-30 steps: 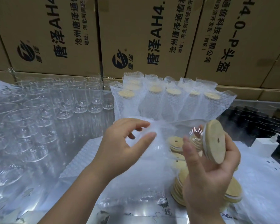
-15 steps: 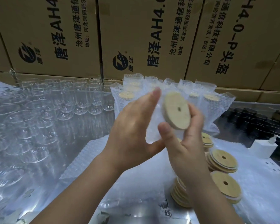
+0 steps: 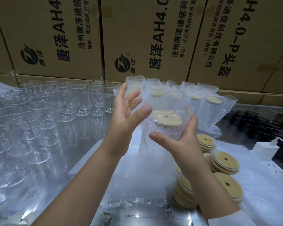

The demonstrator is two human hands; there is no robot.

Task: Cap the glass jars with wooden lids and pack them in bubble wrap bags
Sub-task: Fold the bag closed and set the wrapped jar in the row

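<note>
The round pale wooden lid [image 3: 167, 118], bare and turned towards the camera half a second ago, now shows only through the dimpled film of a clear bubble wrap bag [image 3: 176, 106]. So the capped clear glass jar [image 3: 164, 132] has gone inside the bag, though its outline is hard to make out through the wrap.

The right hand [image 3: 183, 141] holds this bundle up in the air over the worktop [image 3: 137, 216]. It grasps the bundle from below, with the thumb across the near side and the fingers curled round the far side. The left hand [image 3: 127, 115], which was pressed in close beside the lid, is now released with its fingers spread. It is blurred and just beside the bag's left edge, and I cannot tell whether it touches the bag.

I judge this jar to be essentially packed, with only setting it down left to do. The likely place is the row of bagged, lidded jars [image 3: 209, 101] standing against the brown printed cardboard boxes [image 3: 55, 38].

A lot of the task remains:
- Many uncapped clear glasses [image 3: 39, 111] crowd the left of the worktop.
- Stacks of wooden lids with centre holes [image 3: 222, 162] wait on the right, below the right forearm.
- Flat bubble wrap bags [image 3: 118, 180] lie near the middle.

The loose, slippery film means the bundle could slide in a one-handed hold.
</note>
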